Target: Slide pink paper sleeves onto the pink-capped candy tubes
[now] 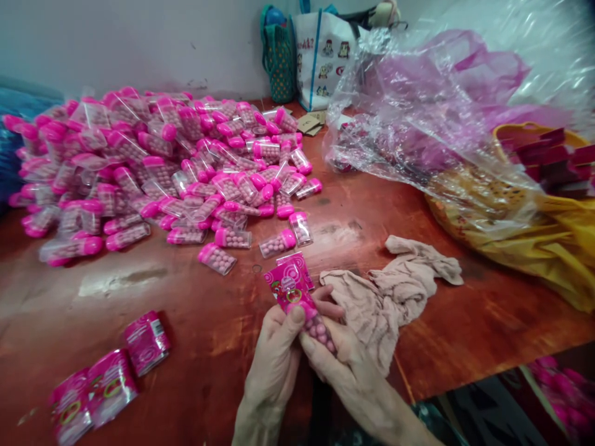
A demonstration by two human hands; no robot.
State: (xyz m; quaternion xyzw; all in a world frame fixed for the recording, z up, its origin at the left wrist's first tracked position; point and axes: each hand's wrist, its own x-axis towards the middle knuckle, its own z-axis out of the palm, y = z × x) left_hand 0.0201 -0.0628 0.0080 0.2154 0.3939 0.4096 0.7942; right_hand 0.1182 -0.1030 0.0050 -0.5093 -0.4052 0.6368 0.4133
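Over the front edge of the table, my two hands meet on one small clear candy container (pixel 320 333) filled with pink balls. My left hand (pixel 276 341) is closed, its thumb pressing a glossy pink printed sleeve (pixel 288 284) at the container's upper end. Whether the sleeve is around the container or only against it, I cannot tell. My right hand (pixel 346 354) grips the lower part of the container between thumb and fingers. Behind the sleeve, the edge of another pink printed piece shows. Several sleeved containers (pixel 111 384) lie at the front left.
A large heap of pink-capped candy containers (pixel 153 167) covers the back left. To the right of my hands lies a crumpled beige cloth (pixel 395 285). Clear plastic (pixel 395 124) drapes by a yellow basket (pixel 502 133) at right. Two bags (pixel 320 59) stand against the wall.
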